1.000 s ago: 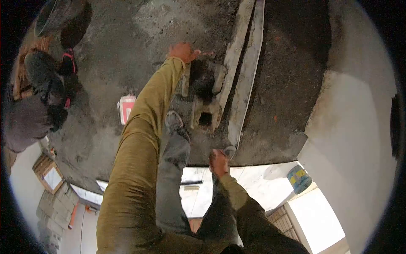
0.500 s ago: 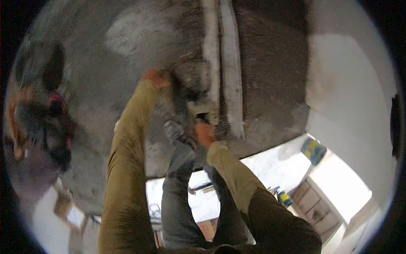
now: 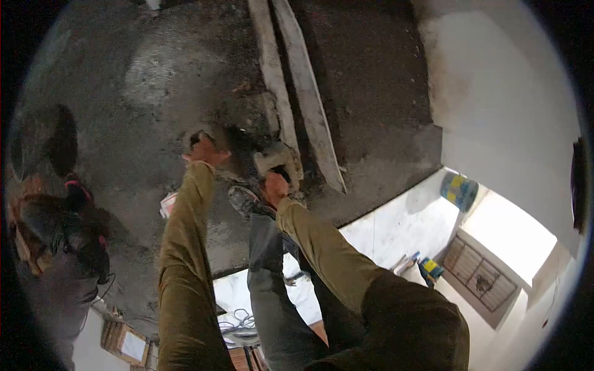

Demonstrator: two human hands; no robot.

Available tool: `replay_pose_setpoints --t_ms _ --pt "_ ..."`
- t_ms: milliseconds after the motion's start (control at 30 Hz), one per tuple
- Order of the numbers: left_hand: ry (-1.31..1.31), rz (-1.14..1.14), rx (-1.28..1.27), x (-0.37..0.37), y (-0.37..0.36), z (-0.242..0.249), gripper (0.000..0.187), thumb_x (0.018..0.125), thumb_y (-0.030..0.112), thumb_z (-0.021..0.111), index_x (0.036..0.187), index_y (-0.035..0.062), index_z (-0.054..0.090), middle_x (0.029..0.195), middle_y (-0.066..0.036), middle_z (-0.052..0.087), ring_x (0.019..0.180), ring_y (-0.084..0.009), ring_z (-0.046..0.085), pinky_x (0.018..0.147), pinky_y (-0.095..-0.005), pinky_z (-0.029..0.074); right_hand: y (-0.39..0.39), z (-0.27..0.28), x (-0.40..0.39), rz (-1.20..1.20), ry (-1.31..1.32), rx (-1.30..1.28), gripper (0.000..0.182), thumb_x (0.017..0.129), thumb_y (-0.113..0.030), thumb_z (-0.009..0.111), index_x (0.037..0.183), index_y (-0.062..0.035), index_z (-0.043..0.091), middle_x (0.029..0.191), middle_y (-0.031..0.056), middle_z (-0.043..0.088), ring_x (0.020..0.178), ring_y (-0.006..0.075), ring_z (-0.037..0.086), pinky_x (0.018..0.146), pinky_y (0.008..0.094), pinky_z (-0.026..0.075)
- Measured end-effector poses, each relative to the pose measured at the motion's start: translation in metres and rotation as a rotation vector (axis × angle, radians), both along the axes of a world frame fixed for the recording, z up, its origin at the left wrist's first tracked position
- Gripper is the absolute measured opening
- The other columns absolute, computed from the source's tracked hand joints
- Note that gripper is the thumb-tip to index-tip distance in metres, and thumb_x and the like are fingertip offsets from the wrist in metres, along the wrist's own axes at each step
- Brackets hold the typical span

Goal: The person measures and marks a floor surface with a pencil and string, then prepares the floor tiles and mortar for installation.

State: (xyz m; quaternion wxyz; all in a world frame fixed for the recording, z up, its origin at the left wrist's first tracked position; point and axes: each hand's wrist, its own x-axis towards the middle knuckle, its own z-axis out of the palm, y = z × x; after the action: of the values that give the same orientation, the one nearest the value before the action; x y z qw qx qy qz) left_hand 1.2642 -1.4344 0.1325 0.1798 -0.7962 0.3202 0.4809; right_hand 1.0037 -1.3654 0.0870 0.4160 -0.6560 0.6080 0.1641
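Note:
My right hand point(image 3: 275, 187) is closed on the near edge of a rough, pale grey-tan block point(image 3: 270, 158), at a dark hollow in its side. My left hand point(image 3: 207, 151) is to the left of it, low over the dark, rough ground, fingers spread. Beside its fingertips is a small dark hollow, and whether it touches anything there I cannot make out. My shoe point(image 3: 242, 199) shows between my forearms, just left of the block.
Two long boards point(image 3: 309, 93) run away past the block. Another person point(image 3: 59, 229) is at the left edge. A pale wall point(image 3: 501, 93) stands at right. Blue-and-yellow buckets point(image 3: 459, 190), a barred window point(image 3: 479, 272) and coiled cable point(image 3: 238, 328) lie lower in view.
My left hand has moved left and lower in view, away from the dark area beside the boards. My right hand stays at the block. The whole view has shifted and is sharper.

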Motion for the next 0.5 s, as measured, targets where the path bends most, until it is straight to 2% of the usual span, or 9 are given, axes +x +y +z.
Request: replay_pose_setpoints --t_ms 67,200,233,300,367,433,500 --pt "0.076 -0.025 0.069 -0.006 -0.003 0.019 0.112 0.076 0.054 0.073 0.154 0.0072 0.008 0.146 -0.014 0.044 0.135 -0.0357 0.041 0.112 -0.0690 0.014 -0.007 0.011 -0.012 0.026 0.007 0.089 0.026 0.092 -0.027 0.062 0.096 -0.0026 0.055 0.093 0.0144 0.050 0.081 0.0268 0.055 0.070 0.0443 0.044" --pt "-0.026 -0.095 -0.046 -0.009 0.025 -0.028 0.109 0.076 0.050 0.075 0.154 0.0094 0.009 0.145 -0.016 0.045 0.134 -0.0352 0.042 0.111 -0.0693 0.014 -0.036 0.065 -0.037 0.038 0.005 0.324 0.041 0.088 -0.036 0.070 0.108 -0.0013 0.059 0.111 0.0139 0.058 0.095 0.0268 0.059 0.082 0.0433 0.049" --pt "-0.037 -0.066 -0.059 -0.008 0.028 -0.029 0.109 0.076 0.049 0.076 0.154 0.0098 0.011 0.145 -0.016 0.045 0.134 -0.0353 0.042 0.112 -0.0690 0.014 -0.041 0.092 -0.043 0.040 -0.146 0.286 0.057 0.084 -0.041 0.073 0.118 0.0007 0.055 0.118 0.0187 0.057 0.102 0.0311 0.058 0.085 0.0462 0.048" --pt "-0.029 -0.066 -0.110 -0.010 0.021 -0.022 0.109 0.075 0.049 0.077 0.154 0.0102 0.013 0.145 -0.016 0.044 0.134 -0.0354 0.042 0.112 -0.0688 0.014 -0.020 0.100 -0.074 0.077 -0.202 0.126 0.060 0.084 -0.041 0.072 0.122 0.0008 0.054 0.119 0.0198 0.057 0.104 0.0333 0.057 0.086 0.0469 0.047" --pt "0.037 0.046 -0.055 -0.007 0.018 -0.015 0.109 0.073 0.048 0.079 0.153 0.0103 0.014 0.145 -0.017 0.045 0.134 -0.0359 0.042 0.113 -0.0677 0.015 -0.015 0.116 -0.102 0.126 -0.251 -0.020 0.063 0.084 -0.042 0.072 0.125 0.0009 0.052 0.119 0.0210 0.057 0.107 0.0354 0.056 0.088 0.0477 0.047" --pt "0.024 0.027 -0.043 -0.009 0.021 -0.022 0.108 0.074 0.051 0.078 0.153 0.0101 0.016 0.146 -0.016 0.043 0.136 -0.0353 0.039 0.113 -0.0670 0.015 -0.014 0.149 -0.123 0.069 -0.226 0.070 0.066 0.083 -0.041 0.072 0.129 0.0010 0.049 0.121 0.0217 0.056 0.110 0.0371 0.055 0.090 0.0482 0.046" --pt "-0.018 0.012 -0.009 0.004 0.044 -0.049 0.108 0.074 0.054 0.077 0.152 0.0099 0.018 0.148 -0.015 0.041 0.138 -0.0346 0.037 0.113 -0.0664 0.016 -0.022 0.193 -0.139 0.064 -0.192 0.078 0.068 0.081 -0.039 0.072 0.131 0.0006 0.048 0.124 0.0226 0.055 0.113 0.0386 0.054 0.092 0.0486 0.045"
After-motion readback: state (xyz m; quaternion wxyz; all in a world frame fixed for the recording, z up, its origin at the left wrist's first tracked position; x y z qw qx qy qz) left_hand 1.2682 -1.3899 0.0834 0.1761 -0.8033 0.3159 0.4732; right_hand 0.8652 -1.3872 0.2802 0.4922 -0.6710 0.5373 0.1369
